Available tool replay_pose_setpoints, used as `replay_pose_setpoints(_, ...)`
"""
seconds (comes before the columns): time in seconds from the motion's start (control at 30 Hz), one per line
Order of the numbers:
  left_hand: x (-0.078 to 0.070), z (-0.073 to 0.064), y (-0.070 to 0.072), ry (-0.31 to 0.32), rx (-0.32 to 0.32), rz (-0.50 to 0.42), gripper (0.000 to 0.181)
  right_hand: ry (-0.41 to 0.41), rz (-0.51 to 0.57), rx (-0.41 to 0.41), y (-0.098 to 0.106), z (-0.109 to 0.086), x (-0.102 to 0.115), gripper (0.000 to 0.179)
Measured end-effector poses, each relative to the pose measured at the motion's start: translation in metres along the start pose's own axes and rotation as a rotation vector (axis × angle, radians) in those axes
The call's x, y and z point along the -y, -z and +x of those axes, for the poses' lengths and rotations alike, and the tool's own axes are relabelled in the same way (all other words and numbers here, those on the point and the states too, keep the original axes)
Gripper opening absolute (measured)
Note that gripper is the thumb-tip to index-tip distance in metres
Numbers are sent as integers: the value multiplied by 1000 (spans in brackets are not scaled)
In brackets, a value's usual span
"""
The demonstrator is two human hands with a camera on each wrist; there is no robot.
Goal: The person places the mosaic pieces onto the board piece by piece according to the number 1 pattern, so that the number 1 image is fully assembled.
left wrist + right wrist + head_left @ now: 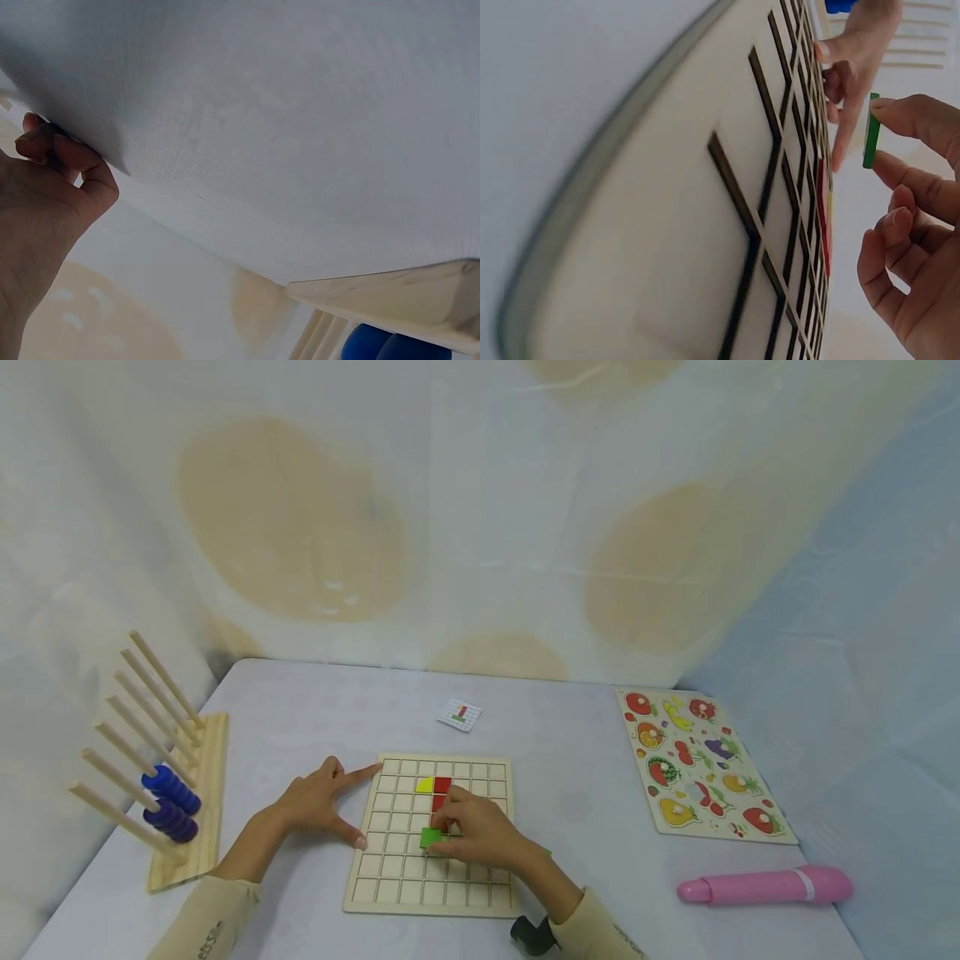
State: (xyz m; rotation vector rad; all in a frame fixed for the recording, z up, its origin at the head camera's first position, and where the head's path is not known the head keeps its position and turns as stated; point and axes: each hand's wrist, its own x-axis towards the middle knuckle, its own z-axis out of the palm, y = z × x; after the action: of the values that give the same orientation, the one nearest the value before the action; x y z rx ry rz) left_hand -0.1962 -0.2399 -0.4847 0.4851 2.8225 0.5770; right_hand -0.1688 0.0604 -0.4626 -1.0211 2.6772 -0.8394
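Observation:
A wooden grid board [382, 902] lies on the table with a yellow piece [425, 785] and red square tiles [442, 785] in its upper middle cells. My right hand [480, 831] pinches a green square tile [430, 837] between thumb and a finger above the board. The right wrist view shows this green tile [871, 131] edge-on, held apart from the grid. At the board's left side, my left hand [318, 802] spreads thumb and index finger, their tips touching the edge. Its other fingers are bent, as the left wrist view shows of the left hand [52, 180].
A small pattern card [460, 715] lies beyond the board. To the left stands a wooden peg rack [217, 793] with blue and purple rings. A fruit puzzle board [705, 764] and a pink cylindrical object [765, 887] are at right. Something green [548, 852] shows beside my right wrist.

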Motion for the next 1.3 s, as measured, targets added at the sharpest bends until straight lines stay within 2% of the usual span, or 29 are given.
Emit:
replay_pose_setpoints(0.17, 0, -1, 0, 3, -2, 2, 115, 2, -131, 20, -10, 6, 5, 20)
replay_pose_setpoints(0.3, 0, -1, 0, 3, -4, 0, 116, -13, -185, 21, -16, 8, 6, 20)
replay_pose_setpoints(0.47, 1, 0, -1, -2, -5, 6, 116, -29, -203, -4, -21, 9, 6, 20)
replay_pose_setpoints(0.73, -1, 0, 0, 4, -4, 2, 116, 27, -253, -63, -26, 9, 11, 22)
replay_pose_setpoints(0.93, 1, 1, -2, 7, 2, -14, 117, 3, -299, -54, -28, 9, 14, 26)
replay_pose_setpoints(1.1, 4, 2, -5, 7, 1, -33, 120, -53, -266, -13, -23, 3, 15, 39)
replay_pose_setpoints(1.3, 5, 1, -4, 15, 2, -28, 121, -91, -93, -41, -10, -11, 8, 45)
